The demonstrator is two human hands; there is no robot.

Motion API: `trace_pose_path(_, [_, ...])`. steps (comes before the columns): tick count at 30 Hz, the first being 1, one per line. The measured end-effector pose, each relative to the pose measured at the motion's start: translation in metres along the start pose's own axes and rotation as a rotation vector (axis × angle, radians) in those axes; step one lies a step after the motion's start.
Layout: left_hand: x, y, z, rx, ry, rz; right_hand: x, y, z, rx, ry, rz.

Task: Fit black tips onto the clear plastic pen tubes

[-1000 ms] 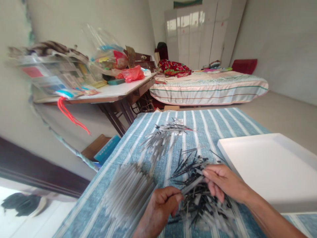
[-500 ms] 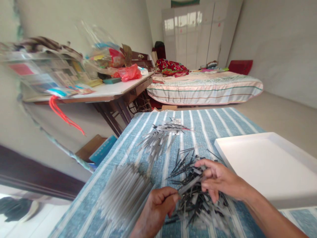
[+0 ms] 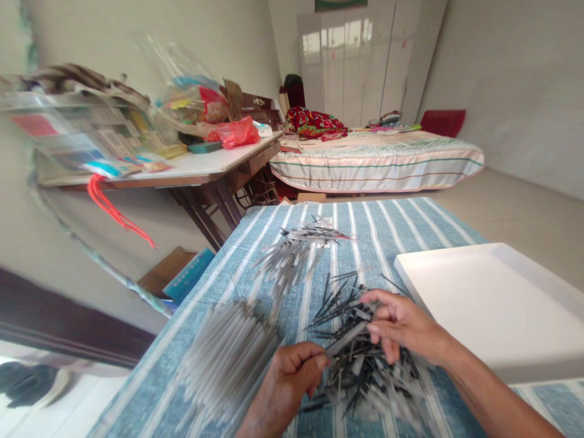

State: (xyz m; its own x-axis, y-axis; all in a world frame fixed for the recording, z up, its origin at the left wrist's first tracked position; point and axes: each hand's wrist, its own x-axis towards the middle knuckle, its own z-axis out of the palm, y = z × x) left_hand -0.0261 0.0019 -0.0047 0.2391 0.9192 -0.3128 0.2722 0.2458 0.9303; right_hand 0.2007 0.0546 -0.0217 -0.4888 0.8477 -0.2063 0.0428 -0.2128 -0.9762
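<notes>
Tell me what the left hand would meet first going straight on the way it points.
Probably the pile of black and grey strips ahead of the left hand, though it might pass above; depth is unclear.

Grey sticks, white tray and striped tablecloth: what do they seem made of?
Grey sticks: probably plastic, with a dull sheen; they look partly see-through, though blurred. White tray: perhaps plastic or coated card, matte; smooth, even surface. Striped tablecloth: likely fabric, matte; flecked, weave-like blue.

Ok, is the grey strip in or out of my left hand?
In: your left hand pinches the grey strip between thumb and forefinger.
</notes>
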Motion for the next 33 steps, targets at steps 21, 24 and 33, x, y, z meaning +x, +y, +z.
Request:
trace_pose_path(21, [-0.027, 0.004, -0.053, -0.481, 0.411, 0.082, 0.007, 0.001, -0.009, -0.181, 0.382, -0.021])
trace_pose_path(24, [-0.019, 0.014, -0.020, -0.674, 0.345, 0.056, 0.002, -0.002, 0.008, -0.333, 0.349, -0.049])
trace_pose_path(33, [-0.003, 0.030, 0.059, -0.876, 0.301, 0.125, -0.019, -0.014, 0.067, -0.555, 0.088, -0.275])
